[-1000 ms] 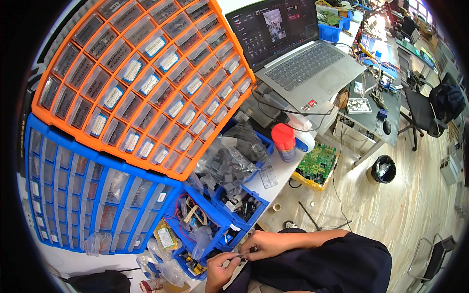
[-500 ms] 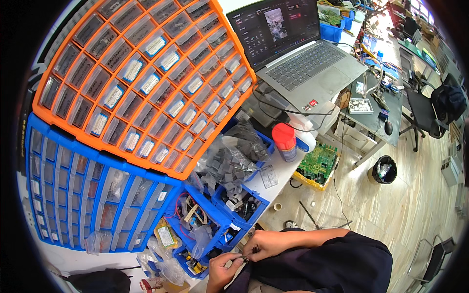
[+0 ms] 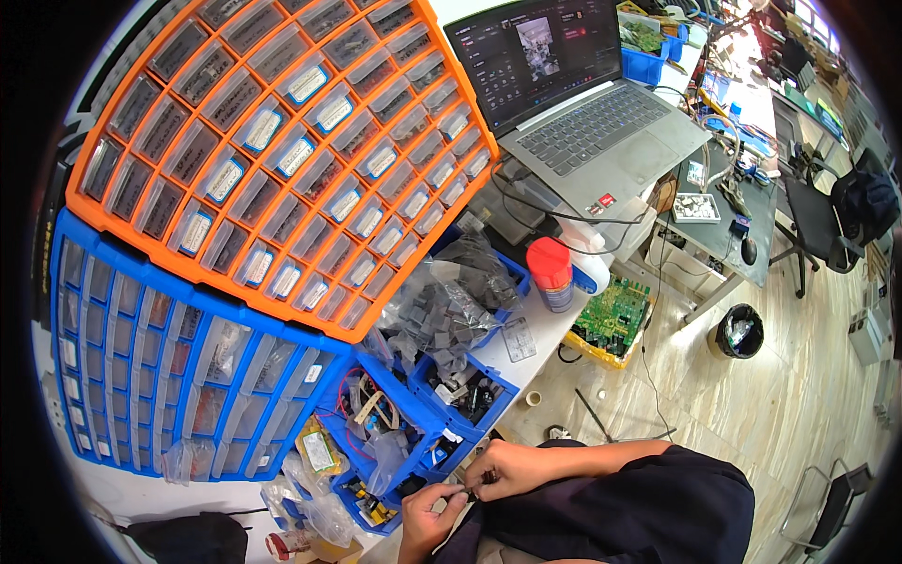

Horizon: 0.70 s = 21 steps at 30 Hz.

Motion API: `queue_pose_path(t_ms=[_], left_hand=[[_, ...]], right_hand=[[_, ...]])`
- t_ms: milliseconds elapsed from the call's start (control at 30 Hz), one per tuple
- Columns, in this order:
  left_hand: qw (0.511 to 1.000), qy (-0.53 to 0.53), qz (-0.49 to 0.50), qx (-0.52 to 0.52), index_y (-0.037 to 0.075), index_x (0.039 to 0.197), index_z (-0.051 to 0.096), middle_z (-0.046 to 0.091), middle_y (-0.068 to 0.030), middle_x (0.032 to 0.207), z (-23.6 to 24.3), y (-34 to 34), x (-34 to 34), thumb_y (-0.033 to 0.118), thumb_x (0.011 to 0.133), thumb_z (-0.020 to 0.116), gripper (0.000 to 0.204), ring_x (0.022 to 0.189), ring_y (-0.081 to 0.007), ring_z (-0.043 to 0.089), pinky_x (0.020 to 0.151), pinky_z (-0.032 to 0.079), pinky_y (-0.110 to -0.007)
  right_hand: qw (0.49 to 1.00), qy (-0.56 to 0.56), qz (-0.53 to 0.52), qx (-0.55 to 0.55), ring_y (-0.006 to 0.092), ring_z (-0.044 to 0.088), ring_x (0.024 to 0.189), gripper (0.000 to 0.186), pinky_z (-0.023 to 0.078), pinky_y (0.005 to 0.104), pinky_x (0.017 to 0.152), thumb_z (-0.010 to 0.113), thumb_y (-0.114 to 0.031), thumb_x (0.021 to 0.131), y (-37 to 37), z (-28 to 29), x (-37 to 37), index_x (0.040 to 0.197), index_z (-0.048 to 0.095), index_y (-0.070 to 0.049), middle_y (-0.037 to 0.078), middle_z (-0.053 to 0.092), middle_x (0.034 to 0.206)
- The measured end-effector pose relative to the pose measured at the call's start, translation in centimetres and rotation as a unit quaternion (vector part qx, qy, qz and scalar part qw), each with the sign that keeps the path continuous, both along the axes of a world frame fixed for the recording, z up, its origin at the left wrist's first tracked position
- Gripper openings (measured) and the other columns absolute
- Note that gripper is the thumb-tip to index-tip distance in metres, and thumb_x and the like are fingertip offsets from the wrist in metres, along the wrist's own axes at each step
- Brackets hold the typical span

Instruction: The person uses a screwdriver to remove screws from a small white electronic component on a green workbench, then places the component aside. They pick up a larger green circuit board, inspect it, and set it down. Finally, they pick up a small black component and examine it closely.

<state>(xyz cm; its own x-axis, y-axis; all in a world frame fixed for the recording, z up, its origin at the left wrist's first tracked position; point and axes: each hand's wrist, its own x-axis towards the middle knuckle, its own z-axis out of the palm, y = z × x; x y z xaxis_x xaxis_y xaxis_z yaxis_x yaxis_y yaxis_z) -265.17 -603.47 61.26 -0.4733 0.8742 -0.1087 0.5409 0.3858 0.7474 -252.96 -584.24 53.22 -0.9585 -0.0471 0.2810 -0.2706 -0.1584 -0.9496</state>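
My left hand (image 3: 428,515) and my right hand (image 3: 501,468) meet low in the picture, in front of my dark clothing. Fingers of both hands are closed in a pinch on a small dark part (image 3: 472,495); too little of it shows to tell its kind. Just beyond my hands are blue bins on the table's edge. One bin (image 3: 427,434) holds wires and plastic bags, another (image 3: 512,383) dark small parts. A smaller bin (image 3: 349,512) with yellow and black pieces lies left of my left hand.
Orange (image 3: 357,331) and blue (image 3: 211,305) drawer cabinets fill the left. An open laptop (image 3: 601,136) stands at the back, near a red-capped can (image 3: 550,273). Green circuit boards (image 3: 613,315) lie in a yellow crate on the floor. A black waste bin (image 3: 738,331) stands farther right.
The view has shifted slightly. Both hands stay together with the small dark part between them; the fingers have barely moved.
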Motion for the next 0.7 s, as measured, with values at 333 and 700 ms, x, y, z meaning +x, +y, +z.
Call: queue_pose_path(t_ms=[333,700], left_hand=[[0.999,0.042,-0.005,-0.002,-0.001,0.096,0.076,0.075,-0.0144,0.087,1.2,1.1,0.8,0.01,0.085,0.08,0.015,0.078,-0.0254,0.074,0.071,0.057,-0.033],[0.998,0.059,-0.004,-0.003,0.0,0.097,0.076,0.075,-0.0144,0.086,1.4,1.5,0.8,0.011,0.087,0.078,0.015,0.076,-0.0248,0.073,0.069,0.056,-0.033]], right_hand=[[0.999,0.011,-0.038,0.006,0.0178,0.06,0.063,0.009,0.049,0.0323,0.06,0.067,-0.005,0.087,-0.2,-0.2,-0.1,0.094,0.071,0.001,0.01,0.065,0.073],[0.998,-0.024,-0.051,0.007,0.0192,0.064,0.064,0.011,0.05,0.0339,0.061,0.069,-0.009,0.085,-0.4,-0.5,-0.3,0.089,0.071,0.0,0.01,0.067,0.072]])
